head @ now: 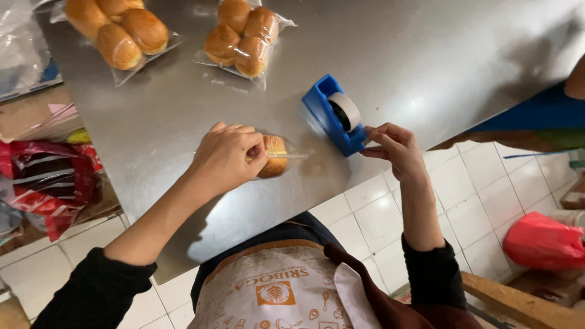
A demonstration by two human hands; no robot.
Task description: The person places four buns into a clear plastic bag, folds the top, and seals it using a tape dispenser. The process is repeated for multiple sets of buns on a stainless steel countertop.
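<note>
Two hands are engaged beside the blue tape dispenser [334, 114]: a bagged bun [273, 156] is clasped by the left hand [226, 157], tape pinched by the right hand [395, 146], so sealing seems underway.

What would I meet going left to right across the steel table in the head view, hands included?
Bag of buns → left hand on a bagged bun → second bag of buns → blue tape dispenser → right hand at the dispenser's end.
</note>
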